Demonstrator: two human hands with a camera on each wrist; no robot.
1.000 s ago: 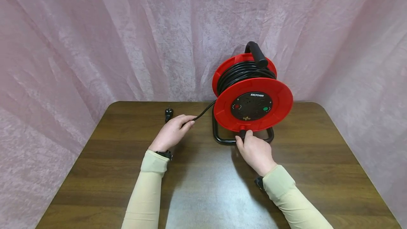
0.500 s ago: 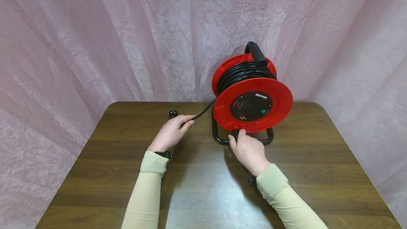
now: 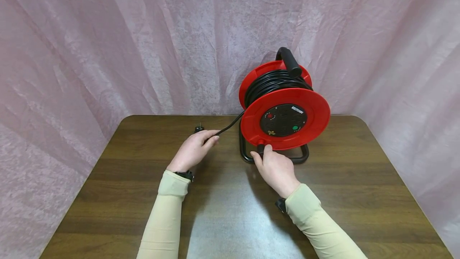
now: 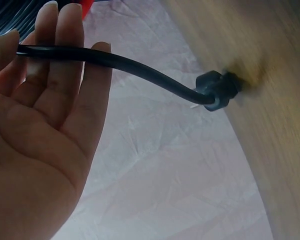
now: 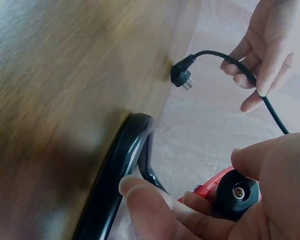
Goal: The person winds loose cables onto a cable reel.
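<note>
A red cable reel [image 3: 316, 111] wound with black cable stands on a black tube frame toward the back of the table. My left hand [image 3: 194, 149] pinches the black cable [image 3: 230, 125] between thumb and fingers, left of the reel. Past that grip the cable's short end runs down to a black plug [image 4: 215, 90], close to the tabletop. With its thumb and fingers, my right hand [image 3: 276, 169] holds the reel's black crank knob [image 3: 260, 148] at the bottom of the front disc. In the right wrist view the knob's round end [image 5: 237, 194] shows between the fingers.
The brown wooden table [image 3: 118, 195] has its back edge against a pink curtain [image 3: 179, 51]. A black carrying handle [image 3: 290, 63] rises over the reel. The frame's lower bar [image 5: 115, 175] passes right by my right fingers.
My right hand has moved left with the crank knob, and the reel's front disc has turned clockwise. The plug has shifted right, closer to my left hand, which stays nearly still.
</note>
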